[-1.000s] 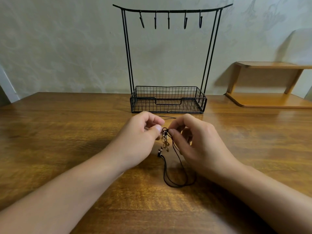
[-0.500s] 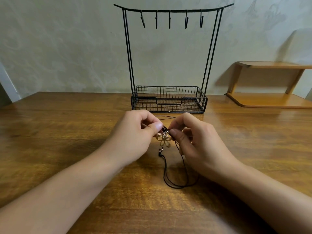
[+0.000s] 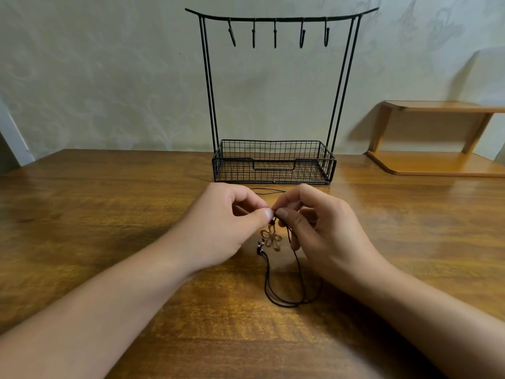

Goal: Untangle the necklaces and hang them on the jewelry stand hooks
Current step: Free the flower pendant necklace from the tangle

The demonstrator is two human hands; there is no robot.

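since a second ago the flower pendant (image 3: 271,238) is hanging lower and turning flat toward the camera, dangling free below the fingertips instead of bunching up between them. both the left hand (image 3: 218,228) and the right hand (image 3: 322,228) are pinching the black cord (image 3: 284,302) at its knot, thumbs nearly touching, while its loop is trailing toward the near side on the wooden table (image 3: 95,214). just beyond the hands, the wire jewelry stand (image 3: 273,162) is standing with its five hooks (image 3: 275,34) bare.
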